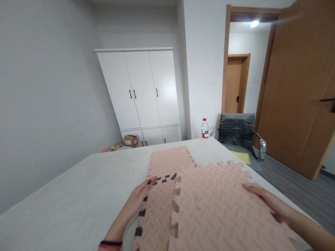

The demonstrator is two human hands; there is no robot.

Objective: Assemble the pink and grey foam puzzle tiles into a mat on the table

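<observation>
Pink foam puzzle mats with toothed edges lie on a white table point(78, 195). A far mat point(170, 160) sits behind a near left mat point(157, 216), and a large right mat point(220, 202) overlaps them. My left hand point(140, 198) rests flat, fingers stretched, on the left edge of the near left mat, where dark gaps show between the teeth. On the right edge of the large mat lies my right hand point(267, 204), flat, with its fingers extended. Neither hand grips anything.
A plastic bottle point(205, 128) with a red cap stands at the table's far edge. Beyond it are a grey chair point(239, 134), a white wardrobe point(142, 94), a cardboard box point(131, 140) on the floor and an open wooden door point(298, 90).
</observation>
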